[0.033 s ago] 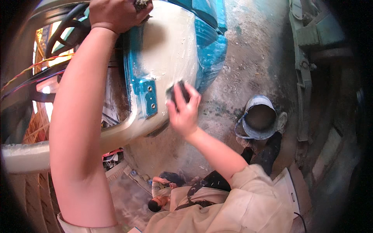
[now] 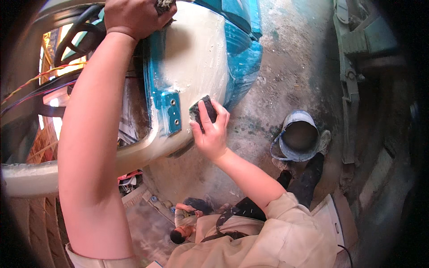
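Note:
My right hand (image 2: pixel 212 136) is closed around a dark sanding block (image 2: pixel 207 112), fingers over its top and thumb at its left side. The block lies against the cream-coated part of a vehicle body panel (image 2: pixel 196 53) with blue painted edges. Left of it is a blue plate (image 2: pixel 171 112) with two bolts. At the upper left, my left hand (image 2: pixel 136 18) is closed on a rough grey-brown wad (image 2: pixel 164 5), possibly a sponge, at the panel's far edge. Part of the wad is cut off by the picture's top.
A whitish bucket (image 2: pixel 299 136) stands on the stained floor (image 2: pixel 286 76) beside my feet. Wires (image 2: pixel 42 82) and a steering wheel (image 2: pixel 73 42) show inside the frame opening. Metal framework (image 2: pixel 351 85) runs along the right. Another person (image 2: pixel 190 223) sits low at the bottom.
My right hand and the sanding block have shifted slightly downward on the panel. My left hand has hardly moved.

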The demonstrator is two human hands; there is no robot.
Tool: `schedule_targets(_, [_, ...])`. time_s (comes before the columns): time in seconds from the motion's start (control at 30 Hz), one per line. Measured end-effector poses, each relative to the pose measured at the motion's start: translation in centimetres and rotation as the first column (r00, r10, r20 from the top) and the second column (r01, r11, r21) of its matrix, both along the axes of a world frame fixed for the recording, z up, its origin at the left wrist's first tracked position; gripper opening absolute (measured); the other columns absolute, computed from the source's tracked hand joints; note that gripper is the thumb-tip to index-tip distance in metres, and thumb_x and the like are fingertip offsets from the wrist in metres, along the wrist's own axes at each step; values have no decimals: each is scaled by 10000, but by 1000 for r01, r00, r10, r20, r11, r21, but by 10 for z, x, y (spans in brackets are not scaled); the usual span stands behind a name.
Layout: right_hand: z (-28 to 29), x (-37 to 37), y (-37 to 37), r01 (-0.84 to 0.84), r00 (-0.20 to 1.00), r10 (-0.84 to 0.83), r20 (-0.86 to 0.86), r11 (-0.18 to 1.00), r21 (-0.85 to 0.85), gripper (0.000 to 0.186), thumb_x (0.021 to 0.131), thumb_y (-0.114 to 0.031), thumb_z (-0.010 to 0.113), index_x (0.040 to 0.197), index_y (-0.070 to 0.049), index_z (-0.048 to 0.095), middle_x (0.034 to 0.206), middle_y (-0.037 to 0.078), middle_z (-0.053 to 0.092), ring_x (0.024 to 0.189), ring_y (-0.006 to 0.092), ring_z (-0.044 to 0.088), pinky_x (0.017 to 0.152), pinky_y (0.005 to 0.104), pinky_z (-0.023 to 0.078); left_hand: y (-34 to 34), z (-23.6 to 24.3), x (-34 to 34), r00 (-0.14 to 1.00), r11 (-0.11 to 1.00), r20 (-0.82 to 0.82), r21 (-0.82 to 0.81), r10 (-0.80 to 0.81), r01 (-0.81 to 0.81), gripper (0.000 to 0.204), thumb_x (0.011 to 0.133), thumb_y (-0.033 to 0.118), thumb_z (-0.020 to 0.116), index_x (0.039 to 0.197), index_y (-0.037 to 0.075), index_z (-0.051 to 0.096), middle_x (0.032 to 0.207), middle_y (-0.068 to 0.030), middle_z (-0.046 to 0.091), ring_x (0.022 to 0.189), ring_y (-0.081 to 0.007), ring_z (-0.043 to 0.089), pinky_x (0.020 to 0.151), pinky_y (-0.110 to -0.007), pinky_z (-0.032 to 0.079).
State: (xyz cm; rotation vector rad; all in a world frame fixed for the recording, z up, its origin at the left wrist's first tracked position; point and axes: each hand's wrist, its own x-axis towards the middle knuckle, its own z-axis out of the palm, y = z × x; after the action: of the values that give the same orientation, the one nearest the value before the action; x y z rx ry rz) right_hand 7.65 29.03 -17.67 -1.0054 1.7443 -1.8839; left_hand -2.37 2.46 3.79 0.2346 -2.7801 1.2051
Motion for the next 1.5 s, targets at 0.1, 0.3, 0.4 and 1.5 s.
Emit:
schedule_targets(0.1, [-20,-33,-26,-53,994,47,-102,997,-51,483,1022,-354,695,1444,-121,668,1392,245,525,1261,436,504,1110,553,419,1,0,-3,999,1000,35,29,1,-2,208,716,355,765,720,183,649,825,-39,657,861,-276,654,851,-441,495])
schedule_targets(0.3, [-37,-117,-55,-4,1000,3,25,1000,6,501,1011,-252,719,1479,-94,638,1345,243,570,1202,422,543,1082,504,452,-18,6,14,979,990,164,-92,125,-111,409,815,493,820,1185,335,746,1056,63,713,996,-185,692,875,-387,498])
schedule_targets(0.4, [-48,-112,13,-194,977,192,88,981,15,507,1007,-244,721,1486,-98,641,1341,224,579,1222,412,549,1093,491,452,-10,11,10,988,996,135,-55,80,-74,443,789,519,826,1172,320,729,1031,47,711,979,-187,691,863,-401,494])
schedule_targets(1.5, [-149,-213,288,-526,845,479,239,663,533,497,998,-255,723,1471,-119,659,1371,217,567,1240,417,534,1106,497,443,40,-133,-8,847,931,387,-162,365,-327,185,914,256,620,869,136,754,906,-90,764,873,-276,726,768,-465,545])
